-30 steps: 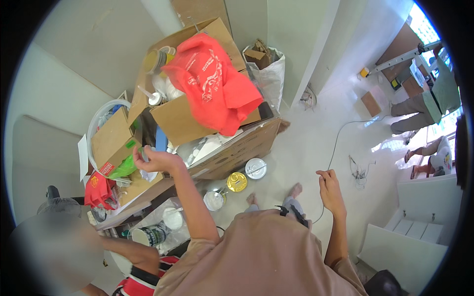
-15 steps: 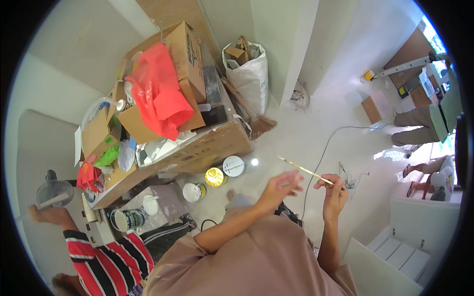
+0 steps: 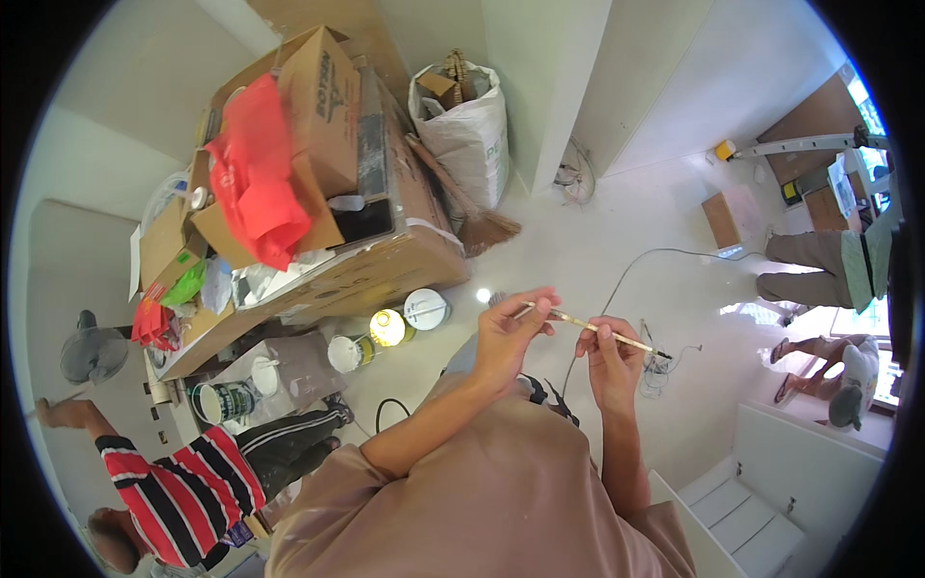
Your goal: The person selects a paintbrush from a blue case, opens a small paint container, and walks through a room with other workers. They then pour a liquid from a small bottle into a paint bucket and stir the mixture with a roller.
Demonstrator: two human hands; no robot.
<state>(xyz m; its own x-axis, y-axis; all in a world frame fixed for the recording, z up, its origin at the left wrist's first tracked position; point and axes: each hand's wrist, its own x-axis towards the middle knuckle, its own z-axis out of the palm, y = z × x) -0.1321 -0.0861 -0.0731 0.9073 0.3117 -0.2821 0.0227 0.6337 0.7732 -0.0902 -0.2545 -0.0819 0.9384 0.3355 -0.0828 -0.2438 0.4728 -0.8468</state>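
A slim, pale, speckled stick with a dark tip, looking like a fine paintbrush [image 3: 629, 341], lies slantwise in front of my chest. My right hand [image 3: 614, 374] pinches it between thumb and fingers, partway toward the dark tip. At the other end, my left hand [image 3: 501, 347] has its thumb and fingers closed around the stick. Both hands are in the air above the pale floor. Part of the handle is covered by my left fingers.
Paint cans, a yellow one [image 3: 389, 328] and a white one [image 3: 426, 308] among them, stand beside a long carton [image 3: 385, 275] piled with boxes. A broom [image 3: 487, 229] leans near a white sack [image 3: 467, 135]. A cable [image 3: 617, 289] crosses the floor. A co-worker in stripes [image 3: 198, 482] is at left; others are at right.
My left hand has gone from loose, spread fingers beside the paintbrush to gripping its far end. My right hand has moved slightly left with the brush, and the whole view has shifted a little.
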